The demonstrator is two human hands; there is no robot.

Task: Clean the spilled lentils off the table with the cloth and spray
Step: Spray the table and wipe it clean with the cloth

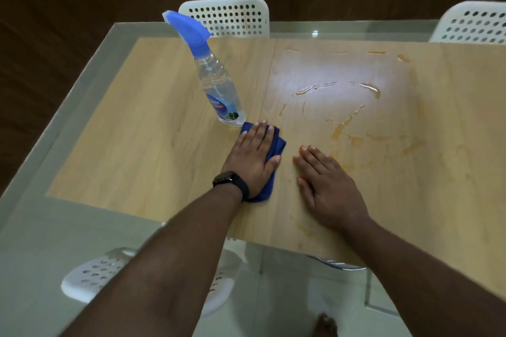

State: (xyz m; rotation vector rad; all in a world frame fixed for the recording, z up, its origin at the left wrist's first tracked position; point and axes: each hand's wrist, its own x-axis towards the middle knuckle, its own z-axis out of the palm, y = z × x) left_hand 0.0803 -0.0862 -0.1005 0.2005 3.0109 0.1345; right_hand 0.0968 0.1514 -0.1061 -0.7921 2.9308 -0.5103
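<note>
Cloth (275, 145) is pressed flat under left hand (253, 157); right hand (325, 186) lies flat, empty. Bottle (216, 85), touching the cloth, could be toppled; streaks (353, 123) smeared toward worktop (137, 145) right edge.

Both bare forearms are extended forward. The left hand (253, 156) is laid flat, palm down, fingers spread and straight, a black band worn at its wrist. The right hand (325, 186) is likewise pressed flat, palm down, fingers together, just beside the left.
</note>
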